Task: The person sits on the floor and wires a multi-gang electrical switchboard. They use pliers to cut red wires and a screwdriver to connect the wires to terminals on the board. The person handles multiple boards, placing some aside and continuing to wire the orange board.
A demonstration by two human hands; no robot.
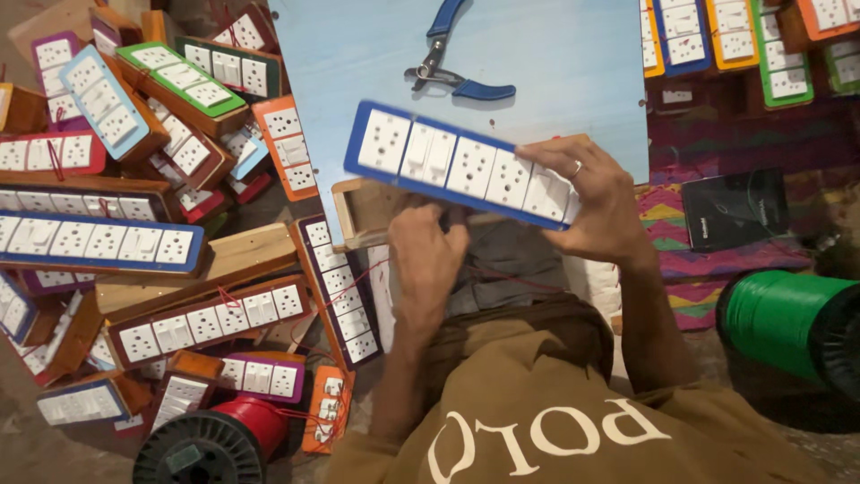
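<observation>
My right hand (591, 193) grips the right end of a long blue-framed panel (448, 161) of white sockets and switches, held tilted above a light blue board (537, 54). My left hand (425, 260) is below the panel, its fingers curled at the edge of an open wooden box (363, 211). I cannot tell what the left fingers hold. Thin red wire runs near the left wrist.
Blue-handled pliers (448, 67) lie on the board. Several socket panels on wooden boxes are piled at the left (98, 242) and top right (743, 36). A green wire spool (788, 318) stands at the right, a red spool (215, 439) at bottom left, a black box (735, 211) on patterned cloth.
</observation>
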